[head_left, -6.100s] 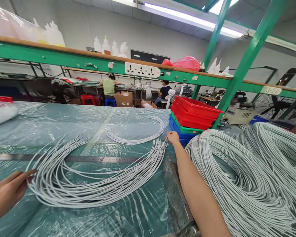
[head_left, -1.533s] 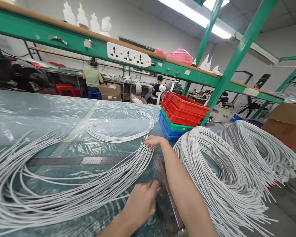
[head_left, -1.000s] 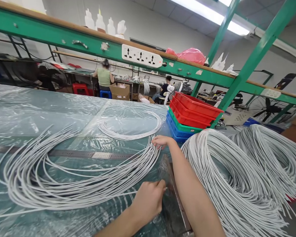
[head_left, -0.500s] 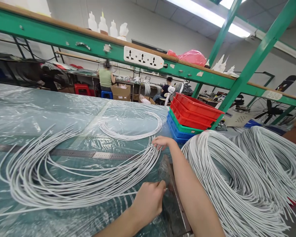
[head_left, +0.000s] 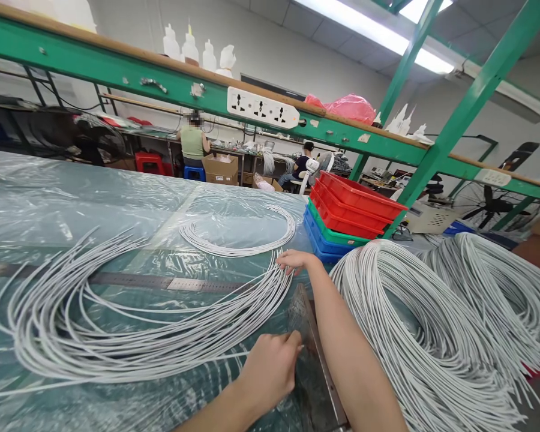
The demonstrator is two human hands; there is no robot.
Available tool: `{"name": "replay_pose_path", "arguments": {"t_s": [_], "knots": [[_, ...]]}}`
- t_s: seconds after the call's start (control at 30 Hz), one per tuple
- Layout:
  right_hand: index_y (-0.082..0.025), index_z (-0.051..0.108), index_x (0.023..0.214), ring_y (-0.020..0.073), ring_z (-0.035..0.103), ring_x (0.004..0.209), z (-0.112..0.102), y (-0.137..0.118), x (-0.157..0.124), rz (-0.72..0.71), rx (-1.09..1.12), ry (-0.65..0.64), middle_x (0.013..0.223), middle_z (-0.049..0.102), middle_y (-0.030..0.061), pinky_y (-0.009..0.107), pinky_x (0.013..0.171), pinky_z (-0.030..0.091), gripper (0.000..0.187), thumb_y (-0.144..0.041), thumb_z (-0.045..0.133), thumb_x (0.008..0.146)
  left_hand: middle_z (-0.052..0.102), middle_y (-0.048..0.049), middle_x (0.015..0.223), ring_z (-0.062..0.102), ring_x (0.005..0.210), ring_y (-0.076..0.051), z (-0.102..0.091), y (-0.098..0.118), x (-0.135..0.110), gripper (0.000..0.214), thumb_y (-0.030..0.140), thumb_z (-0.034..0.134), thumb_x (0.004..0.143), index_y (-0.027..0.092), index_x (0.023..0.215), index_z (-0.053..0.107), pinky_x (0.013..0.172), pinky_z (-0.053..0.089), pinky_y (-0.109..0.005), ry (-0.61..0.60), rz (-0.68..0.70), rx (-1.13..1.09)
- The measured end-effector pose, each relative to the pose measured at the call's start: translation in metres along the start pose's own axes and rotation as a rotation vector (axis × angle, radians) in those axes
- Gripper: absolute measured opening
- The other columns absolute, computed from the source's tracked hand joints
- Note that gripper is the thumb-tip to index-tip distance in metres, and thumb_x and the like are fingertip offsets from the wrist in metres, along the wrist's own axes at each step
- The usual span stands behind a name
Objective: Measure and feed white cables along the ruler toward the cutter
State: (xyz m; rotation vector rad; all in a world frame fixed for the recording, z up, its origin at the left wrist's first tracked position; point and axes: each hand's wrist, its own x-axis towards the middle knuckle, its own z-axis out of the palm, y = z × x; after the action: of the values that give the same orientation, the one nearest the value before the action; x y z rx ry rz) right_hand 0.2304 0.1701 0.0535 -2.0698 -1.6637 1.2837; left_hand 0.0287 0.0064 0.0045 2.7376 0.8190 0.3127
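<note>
My left hand is closed in a fist around a white cable; a short end pokes out past the thumb. Farther forward, my right hand lies over the right-hand ends of a loose bundle of white cables, its fingers stretched out and slightly bent across them. That bundle curves over the film-covered table in a wide arc. Between the left hand and the right forearm stands a dark metal piece with a raised straight edge, partly hidden by the arm.
Behind the bundle lie a steel ruler and a smaller cable coil. Stacked plastic trays stand at the back right. Large cable coils fill the right side. A green shelf beam crosses overhead. Two people sit in the background.
Both hands keep nearly the same place and pose. The left part of the cable bundle has shifted slightly to the left in view.
</note>
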Motion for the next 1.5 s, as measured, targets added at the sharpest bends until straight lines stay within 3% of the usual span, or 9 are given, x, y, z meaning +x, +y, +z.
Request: {"name": "replay_pose_path", "arguments": {"t_s": [0.33,0.53,0.8,0.93,1.03,1.17,1.3,1.4,1.5], "knots": [[-0.018,0.063,0.116,0.0212,0.073,0.086,0.000,0.004,-0.001,-0.004,0.034,0.012,0.121,0.066,0.0120,0.027,0.065,0.058,0.031,-0.038,0.063,0.093,0.070,-0.0046,0.085,0.067,0.072,-0.021,0.000,-0.002,-0.002,0.021,0.017,0.037,0.097,0.020,0.090,0.057,0.057,0.031,-0.031,0.013,0.007,-0.045],[-0.015,0.066,0.107,0.0189,0.073,0.078,-0.004,0.007,0.000,-0.006,0.086,0.147,0.114,0.070,0.0106,0.024,0.058,0.055,0.024,-0.035,0.057,0.096,0.070,-0.0017,0.075,0.063,0.066,-0.017,-0.010,-0.041,0.008,0.025,0.028,0.041,0.098,0.020,0.090,0.063,0.060,0.034,-0.026,0.115,-0.162,-0.202],[-0.014,0.064,0.109,0.0167,0.069,0.074,-0.013,0.010,0.011,-0.030,0.214,0.516,0.102,0.071,0.0083,0.030,0.063,0.057,0.029,-0.040,0.057,0.099,0.074,-0.0063,0.087,0.066,0.084,-0.022,-0.047,-0.098,0.096,0.025,0.029,0.046,0.095,0.019,0.095,0.069,0.067,0.037,-0.027,0.294,-0.394,-0.213],[-0.014,0.067,0.101,0.0176,0.071,0.067,-0.008,0.003,0.007,-0.057,0.280,0.497,0.094,0.073,0.0097,0.025,0.056,0.055,0.030,-0.038,0.048,0.101,0.075,-0.0078,0.092,0.066,0.088,-0.022,-0.058,-0.095,0.142,0.029,0.031,0.044,0.097,0.019,0.101,0.070,0.074,0.041,-0.028,0.367,-0.350,-0.257],[-0.014,0.067,0.096,0.0162,0.071,0.066,-0.001,-0.008,0.001,-0.136,0.352,0.429,0.090,0.074,0.0099,0.021,0.053,0.053,0.036,-0.034,0.038,0.104,0.075,-0.0090,0.097,0.067,0.093,-0.022,-0.062,-0.091,0.156,0.028,0.031,0.045,0.097,0.019,0.106,0.069,0.080,0.043,-0.029,0.403,-0.342,-0.287],[-0.015,0.068,0.093,0.0174,0.072,0.074,0.007,-0.016,-0.009,-0.248,0.429,0.355,0.093,0.074,0.0125,0.020,0.054,0.052,0.042,-0.040,0.036,0.103,0.075,-0.0101,0.101,0.067,0.099,-0.024,-0.060,-0.095,0.153,0.026,0.034,0.051,0.095,0.018,0.106,0.068,0.086,0.045,-0.031,0.426,-0.390,-0.320],[-0.017,0.072,0.081,0.0226,0.073,0.078,0.012,-0.008,-0.006,-0.328,0.424,0.222,0.084,0.074,0.0109,0.023,0.055,0.053,0.036,-0.051,0.061,0.089,0.074,-0.0124,0.100,0.067,0.099,-0.025,-0.053,-0.102,0.140,0.025,0.031,0.050,0.094,0.016,0.103,0.069,0.088,0.047,-0.034,0.420,-0.464,-0.371],[-0.018,0.074,0.069,0.0249,0.073,0.072,0.014,0.000,0.002,-0.318,0.375,0.205,0.070,0.073,0.0081,0.026,0.055,0.054,0.031,-0.049,0.076,0.072,0.074,-0.0087,0.083,0.069,0.084,-0.022,-0.050,-0.101,0.128,0.027,0.030,0.057,0.091,0.014,0.110,0.066,0.078,0.051,-0.031,0.329,-0.454,-0.462],[-0.020,0.075,0.068,0.0252,0.074,0.071,0.013,0.006,0.006,-0.301,0.461,0.189,0.076,0.075,0.0092,0.027,0.055,0.056,0.021,-0.040,0.078,0.068,0.071,-0.0018,0.075,0.068,0.065,-0.017,-0.053,-0.094,0.102,0.050,0.031,0.068,0.083,0.012,0.129,0.056,0.062,0.052,-0.026,0.150,-0.384,-0.600]]}}
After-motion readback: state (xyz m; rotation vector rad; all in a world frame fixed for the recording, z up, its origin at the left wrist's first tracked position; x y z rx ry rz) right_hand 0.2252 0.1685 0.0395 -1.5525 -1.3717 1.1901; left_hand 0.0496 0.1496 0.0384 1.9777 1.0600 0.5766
